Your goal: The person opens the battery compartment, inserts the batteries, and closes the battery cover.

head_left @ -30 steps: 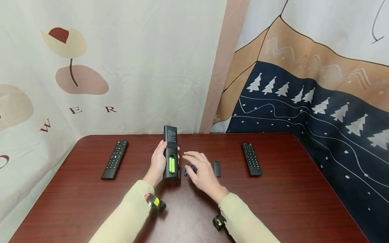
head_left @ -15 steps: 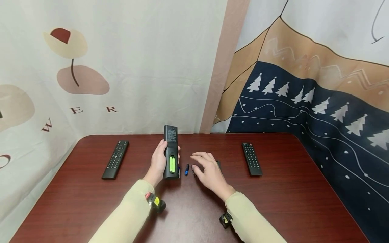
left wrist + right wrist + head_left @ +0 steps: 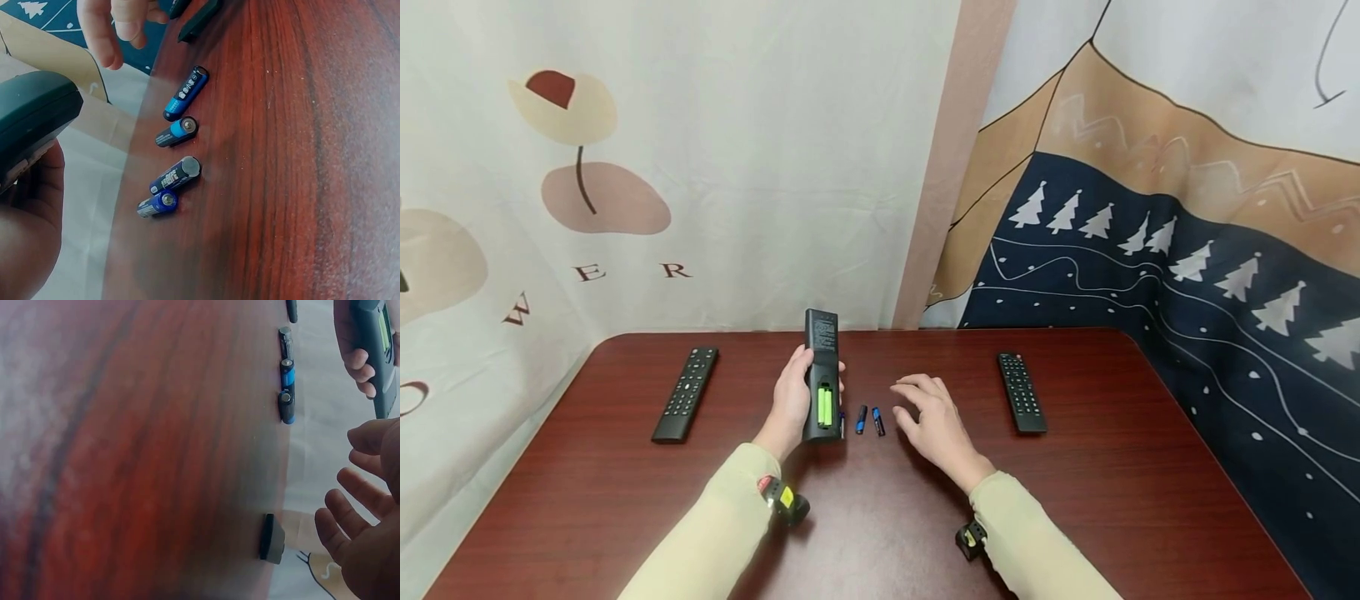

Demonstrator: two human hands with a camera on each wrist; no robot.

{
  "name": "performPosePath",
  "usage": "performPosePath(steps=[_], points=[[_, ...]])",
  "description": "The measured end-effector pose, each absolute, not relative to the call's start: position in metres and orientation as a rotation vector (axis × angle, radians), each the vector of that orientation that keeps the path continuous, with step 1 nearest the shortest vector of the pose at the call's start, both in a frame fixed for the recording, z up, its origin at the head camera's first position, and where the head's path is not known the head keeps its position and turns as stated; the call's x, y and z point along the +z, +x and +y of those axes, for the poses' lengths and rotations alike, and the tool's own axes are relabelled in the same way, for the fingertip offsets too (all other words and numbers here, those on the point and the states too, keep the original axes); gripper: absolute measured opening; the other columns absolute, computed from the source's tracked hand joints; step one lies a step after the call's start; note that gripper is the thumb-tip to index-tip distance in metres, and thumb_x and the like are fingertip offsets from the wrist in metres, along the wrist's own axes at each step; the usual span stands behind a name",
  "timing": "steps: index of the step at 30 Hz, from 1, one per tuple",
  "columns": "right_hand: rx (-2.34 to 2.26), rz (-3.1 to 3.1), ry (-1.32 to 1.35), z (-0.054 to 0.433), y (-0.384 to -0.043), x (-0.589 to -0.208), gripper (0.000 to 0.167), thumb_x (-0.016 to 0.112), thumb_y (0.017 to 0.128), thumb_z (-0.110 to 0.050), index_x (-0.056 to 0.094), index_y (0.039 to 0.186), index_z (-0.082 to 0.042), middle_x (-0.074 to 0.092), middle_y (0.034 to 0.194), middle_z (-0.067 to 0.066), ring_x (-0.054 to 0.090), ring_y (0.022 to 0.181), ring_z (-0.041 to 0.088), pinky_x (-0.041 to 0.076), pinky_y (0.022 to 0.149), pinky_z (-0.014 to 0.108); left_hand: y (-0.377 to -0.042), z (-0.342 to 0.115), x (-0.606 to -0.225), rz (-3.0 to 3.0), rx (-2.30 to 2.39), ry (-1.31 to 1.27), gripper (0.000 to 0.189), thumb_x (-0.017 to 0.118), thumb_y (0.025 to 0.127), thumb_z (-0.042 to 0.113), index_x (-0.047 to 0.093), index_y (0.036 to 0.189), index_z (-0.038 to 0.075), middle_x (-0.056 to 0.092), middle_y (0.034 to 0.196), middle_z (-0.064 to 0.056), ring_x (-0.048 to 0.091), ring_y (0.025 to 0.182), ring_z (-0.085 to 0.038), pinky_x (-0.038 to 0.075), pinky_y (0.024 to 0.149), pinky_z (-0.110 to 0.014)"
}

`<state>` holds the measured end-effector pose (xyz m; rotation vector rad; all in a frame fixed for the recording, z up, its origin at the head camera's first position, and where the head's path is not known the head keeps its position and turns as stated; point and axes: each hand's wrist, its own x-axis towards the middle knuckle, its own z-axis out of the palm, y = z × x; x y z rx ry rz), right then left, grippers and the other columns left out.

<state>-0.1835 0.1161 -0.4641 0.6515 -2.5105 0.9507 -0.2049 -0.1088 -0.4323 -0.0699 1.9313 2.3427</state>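
My left hand [image 3: 788, 402] grips a black remote control [image 3: 822, 337], its back turned toward me. Two green batteries [image 3: 825, 407] lie side by side in its uncovered compartment. To the right of it, my right hand [image 3: 936, 423] hovers over the table with fingers spread and slightly bent, holding nothing. Between the hands lie a blue battery [image 3: 861, 419] and a darker blue-black battery [image 3: 878, 422]. The left wrist view shows several loose batteries in a row, including a dark blue one [image 3: 177, 175]. A small dark battery cover [image 3: 272, 539] is hidden behind my right hand in the head view.
One black remote control [image 3: 687, 394] lies button side up at the left of the reddish-brown table [image 3: 865, 533]. Another remote control [image 3: 1021, 393] lies the same way at the right. A printed curtain [image 3: 760, 167] hangs right behind the table's far edge.
My right hand has moved to the right, away from the remote control. It uncovers the loose batteries and now hides the battery cover. My left hand keeps its grip, almost still.
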Motion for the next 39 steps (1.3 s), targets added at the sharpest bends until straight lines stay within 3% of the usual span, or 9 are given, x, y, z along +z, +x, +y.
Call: performPosePath(steps=[16, 24, 39], points=[[0.812, -2.692, 0.453, 0.128, -0.186, -0.459, 0.029, 0.079, 0.089, -0.008, 0.075, 0.117, -0.004, 0.063, 0.122, 0.014, 0.055, 0.106, 0.033, 0.052, 0.087, 0.046, -0.205, -0.109, -0.431, 1.918, 2.335, -0.075, 0.046, 0.021, 0.112, 0.033, 0.035, 0.154, 0.021, 0.059, 0.121, -0.017, 0.064, 0.083, -0.025, 0.055, 0.070, -0.034], [0.752, -2.833, 0.357, 0.132, -0.187, -0.456, 0.041, 0.083, 0.084, -0.011, 0.072, 0.123, -0.002, 0.058, 0.127, 0.017, 0.052, 0.111, 0.038, 0.049, 0.095, 0.049, -0.206, -0.109, -0.429, 1.939, 2.325, -0.070, 0.046, 0.021, 0.112, 0.033, 0.036, 0.154, 0.020, 0.058, 0.123, -0.019, 0.063, 0.084, -0.024, 0.055, 0.072, -0.033], [0.672, -3.092, 0.229, 0.135, -0.190, -0.452, 0.062, 0.088, 0.082, -0.020, 0.063, 0.137, -0.004, 0.047, 0.142, 0.021, 0.047, 0.123, 0.040, 0.051, 0.097, 0.049, -0.206, -0.109, -0.429, 1.941, 2.331, -0.077, 0.046, 0.021, 0.112, 0.033, 0.037, 0.154, 0.021, 0.060, 0.122, -0.018, 0.064, 0.084, -0.025, 0.055, 0.071, -0.034]])
